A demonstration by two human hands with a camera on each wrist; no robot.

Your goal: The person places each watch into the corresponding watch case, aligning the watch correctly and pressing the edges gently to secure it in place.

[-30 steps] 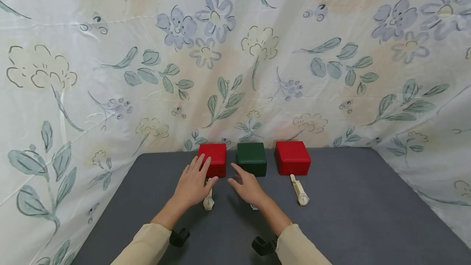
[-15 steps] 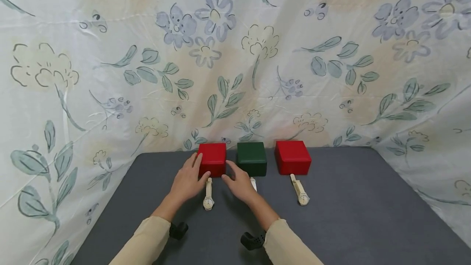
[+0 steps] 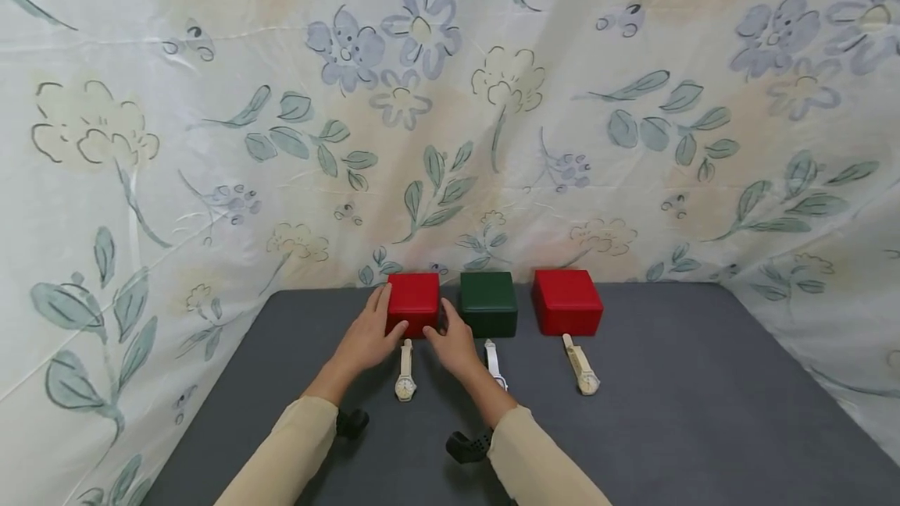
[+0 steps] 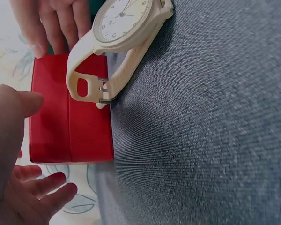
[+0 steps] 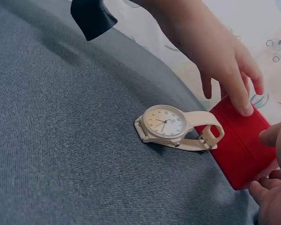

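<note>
The leftmost red box (image 3: 413, 295), lidded with a seam along its side, stands at the back of the table between both hands. My left hand (image 3: 364, 338) is at its left side, fingers extended and thumb before the front face. On the opposite side is my right hand (image 3: 455, 343), its thumb also towards the front. In the left wrist view, a gap shows between the left fingers (image 4: 49, 190) and the box; firm contact of either hand is unclear. A cream wristwatch (image 5: 166, 124) with buckled strap lies in front of the box, untouched.
A dark green box (image 3: 488, 299) and another red box (image 3: 568, 299) stand to the right in the same row. A white-strapped watch (image 3: 492, 358), partly behind my right wrist, and a cream watch (image 3: 581, 369) lie before them. Floral cloth (image 3: 450, 139) hangs behind the grey table (image 3: 675, 412).
My right hand has moved left from before the green box to the red box's right side. My left hand has drawn back from over the box to its left side.
</note>
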